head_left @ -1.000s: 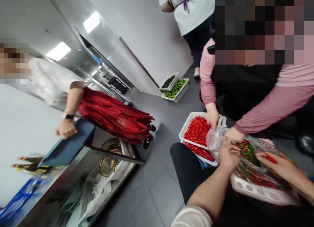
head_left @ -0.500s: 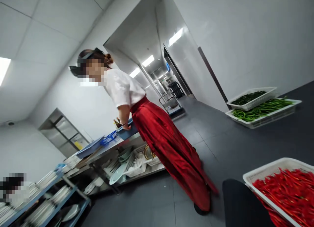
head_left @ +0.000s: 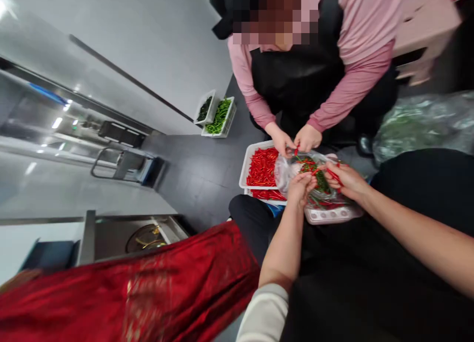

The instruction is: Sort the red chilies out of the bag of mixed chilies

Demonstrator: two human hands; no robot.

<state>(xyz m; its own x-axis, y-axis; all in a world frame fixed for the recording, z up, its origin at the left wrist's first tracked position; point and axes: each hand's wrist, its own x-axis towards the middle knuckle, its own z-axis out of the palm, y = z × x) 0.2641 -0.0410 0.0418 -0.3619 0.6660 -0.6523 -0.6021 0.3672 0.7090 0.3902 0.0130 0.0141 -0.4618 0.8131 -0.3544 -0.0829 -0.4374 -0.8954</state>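
My left hand (head_left: pixel 301 186) is closed in a pinch, with a bit of red chili pepper (head_left: pixel 315 172) at its fingertips. Close by on the right, my right hand (head_left: pixel 346 179) is closed around red chili peppers (head_left: pixel 334 175). Both hands are above an open clear plastic bag (head_left: pixel 283 171) of green stems and red chilies (head_left: pixel 320 181). Under the bag shows the edge of a pale pink perforated stool or tray (head_left: pixel 331 215). To the left, a white basket (head_left: pixel 242 171) holds a heap of red chilies (head_left: pixel 262 167), with another basket below it.
Opposite me sits a co-worker in pink sleeves (head_left: pixel 355 95), hands (head_left: pixel 296 137) at the bag with a red chili. A person's red skirt (head_left: pixel 177 283) fills the lower left. White baskets of green peppers (head_left: pixel 220 117), a trolley (head_left: pixel 126 164), a plastic bag (head_left: pixel 425 125) and a pink stool (head_left: pixel 422 23) surround us.
My view has swung right and down from the standing person in the red skirt. My hands, the chili bag and the seated co-worker have come into view.
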